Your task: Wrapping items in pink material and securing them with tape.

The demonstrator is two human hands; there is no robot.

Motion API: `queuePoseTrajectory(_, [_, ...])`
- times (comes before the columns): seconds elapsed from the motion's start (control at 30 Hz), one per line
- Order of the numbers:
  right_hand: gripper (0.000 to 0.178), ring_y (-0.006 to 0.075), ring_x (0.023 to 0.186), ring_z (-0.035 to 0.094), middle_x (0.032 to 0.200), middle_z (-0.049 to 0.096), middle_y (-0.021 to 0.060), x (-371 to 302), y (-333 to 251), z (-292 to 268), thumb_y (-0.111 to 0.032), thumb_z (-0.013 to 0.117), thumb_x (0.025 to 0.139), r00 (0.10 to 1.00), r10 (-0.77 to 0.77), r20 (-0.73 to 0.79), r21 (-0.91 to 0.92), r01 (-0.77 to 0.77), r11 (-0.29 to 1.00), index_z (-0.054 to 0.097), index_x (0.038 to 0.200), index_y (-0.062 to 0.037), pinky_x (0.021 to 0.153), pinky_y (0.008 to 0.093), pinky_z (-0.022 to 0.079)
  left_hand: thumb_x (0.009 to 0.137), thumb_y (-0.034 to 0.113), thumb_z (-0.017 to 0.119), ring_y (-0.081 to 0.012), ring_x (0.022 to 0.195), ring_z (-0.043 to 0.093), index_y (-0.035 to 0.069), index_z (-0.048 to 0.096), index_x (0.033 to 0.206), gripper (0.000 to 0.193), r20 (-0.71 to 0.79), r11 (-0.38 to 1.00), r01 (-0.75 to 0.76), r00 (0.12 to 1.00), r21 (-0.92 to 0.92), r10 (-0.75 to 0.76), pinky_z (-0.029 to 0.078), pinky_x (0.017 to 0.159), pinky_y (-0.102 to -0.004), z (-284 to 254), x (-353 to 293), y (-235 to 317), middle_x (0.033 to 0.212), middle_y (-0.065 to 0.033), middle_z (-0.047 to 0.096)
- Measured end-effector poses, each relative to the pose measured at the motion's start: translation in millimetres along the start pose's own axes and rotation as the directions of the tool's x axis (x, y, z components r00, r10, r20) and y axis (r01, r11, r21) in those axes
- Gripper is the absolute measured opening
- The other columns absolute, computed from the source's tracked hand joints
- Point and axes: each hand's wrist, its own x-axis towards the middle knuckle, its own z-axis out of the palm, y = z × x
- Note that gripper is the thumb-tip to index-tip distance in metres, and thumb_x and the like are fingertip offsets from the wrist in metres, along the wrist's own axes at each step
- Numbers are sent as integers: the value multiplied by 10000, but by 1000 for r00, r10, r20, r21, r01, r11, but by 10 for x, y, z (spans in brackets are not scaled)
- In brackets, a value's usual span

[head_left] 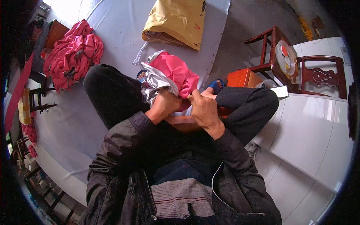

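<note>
Both the left hand (164, 103) and right hand (202, 107) pinch the pink-and-silver cloth (170, 75) in the lap, while a pink heap (73, 54) lies apart on the floor sheet (67, 123), seemingly waiting.

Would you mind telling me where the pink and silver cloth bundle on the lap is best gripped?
Probably at the near edge of the pink and silver cloth bundle, from the person's side: the left hand and right hand already pinch it there, while its far part is loose, crumpled folds.

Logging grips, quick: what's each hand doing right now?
Left hand: closed, gripping the pink and silver fabric bundle.
Right hand: closed, pinching the same bundle's pink edge.
</note>
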Motion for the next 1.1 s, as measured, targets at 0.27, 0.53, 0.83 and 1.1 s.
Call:
queuePoseTrajectory(0.27, [219,444,646,608,638,579,241,-22,11,28,-213,532,969,993,102,59,-4,-102,995,531,866,-20,557,519,443,830,319,630,-276,978,574,154,578,1116,334,-197,988,-26,980,-151,-4,433,795,-441,113,34,-2,1096,-43,586])
queuePoseTrajectory(0.53, [268,463,637,616,618,593,250,-28,62,84,-275,509,978,995,93,49,38,-95,995,523,881,-26,565,559,450,752,214,629,-201,548,604,173,680,777,70,-444,980,-187,874,68,197,401,476,-392,138,3,-18,641,1,631])
queuePoseTrajectory(0.83, [289,462,650,618,622,587,246,-24,199,163,-298,513,980,996,94,8,59,-94,994,536,871,-31,573,555,453,753,200,628,-206,594,624,157,684,776,75,-575,983,-180,802,25,161,424,507,-399,-116,80,43,680,-27,661])
queuePoseTrajectory(1.1, [344,459,781,604,829,615,248,58,-24,-61,-361,556,965,982,68,-174,39,-62,997,543,963,-18,624,505,458,808,191,627,-261,634,634,76,627,694,162,-378,751,-203,923,-628,-66,451,541,-407,65,108,12,689,-100,645])
